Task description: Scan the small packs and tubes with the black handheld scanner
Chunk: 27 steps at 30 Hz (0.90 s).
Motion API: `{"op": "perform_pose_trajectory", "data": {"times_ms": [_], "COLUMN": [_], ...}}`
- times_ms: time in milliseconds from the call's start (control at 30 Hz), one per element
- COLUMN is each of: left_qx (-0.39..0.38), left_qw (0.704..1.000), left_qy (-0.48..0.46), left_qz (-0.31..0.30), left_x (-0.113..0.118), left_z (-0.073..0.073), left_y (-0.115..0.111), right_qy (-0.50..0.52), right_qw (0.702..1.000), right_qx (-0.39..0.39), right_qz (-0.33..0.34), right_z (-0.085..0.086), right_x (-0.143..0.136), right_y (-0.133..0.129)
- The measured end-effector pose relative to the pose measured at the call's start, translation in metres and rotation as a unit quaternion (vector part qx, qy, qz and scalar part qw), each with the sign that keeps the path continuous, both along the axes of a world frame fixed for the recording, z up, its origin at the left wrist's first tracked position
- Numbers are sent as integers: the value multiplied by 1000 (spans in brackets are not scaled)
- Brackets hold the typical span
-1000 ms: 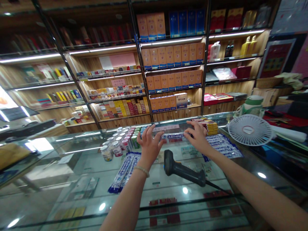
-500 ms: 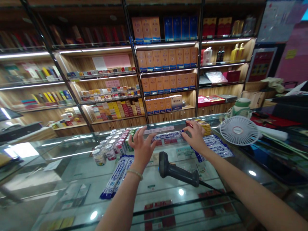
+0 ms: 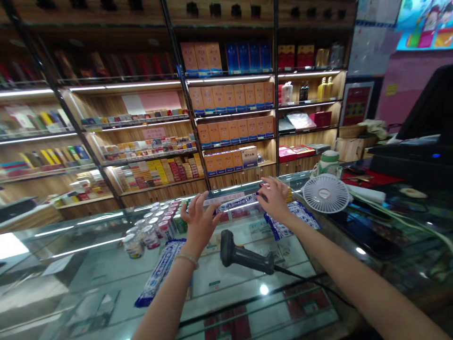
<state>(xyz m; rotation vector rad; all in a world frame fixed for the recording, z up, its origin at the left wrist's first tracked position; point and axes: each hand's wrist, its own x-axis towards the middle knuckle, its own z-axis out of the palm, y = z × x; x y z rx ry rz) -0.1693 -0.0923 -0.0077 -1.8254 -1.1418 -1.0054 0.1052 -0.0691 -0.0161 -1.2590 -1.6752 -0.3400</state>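
A long, slim blue-and-white packet (image 3: 237, 203) is stretched level between my hands over the far part of the glass counter. My left hand (image 3: 200, 222) pinches its left end between thumb and forefinger, with the other fingers spread. At the right end, the thumb and fingertips of my right hand (image 3: 272, 200) close on it. Similar blue-and-white packets (image 3: 161, 271) lie beside my left forearm, and another group (image 3: 292, 222) lies under and beyond my right wrist. Between my forearms rests a dark barcode scanner (image 3: 244, 255), its cable running right.
Several small lidded jars (image 3: 150, 233) stand in rows left of my left hand. On the right are a white fan (image 3: 326, 193), a green-and-white bottle (image 3: 329, 163) and a dark monitor (image 3: 430, 113). Shelves with orange boxes (image 3: 231, 97) line the wall behind the counter.
My view has turned right and tilted up slightly, so things sit further left and the monitor shows. Both hands still hold the packet in about the same place over the counter.
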Motion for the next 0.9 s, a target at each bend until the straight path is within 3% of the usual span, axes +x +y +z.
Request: {"op": "perform_pose_trajectory", "data": {"times_ms": [167, 300, 633, 900], "left_qx": [-66, -110, -154, -188], "left_qw": [998, 994, 985, 977], "left_qy": [15, 15, 23, 58], "left_qz": [-12, -27, -71, -84], "left_x": [31, 64, 129, 165], "left_z": [26, 32, 11, -4], "left_y": [-20, -35, -45, -30], "right_qy": [-22, -28, -59, -96], "right_qw": [999, 997, 986, 973], "right_qx": [1, 0, -20, -46], "right_qz": [-34, -72, -156, -207], "right_z": [12, 9, -12, -35], "right_x": [31, 57, 115, 138], "right_y": [-15, -28, -59, -60]}}
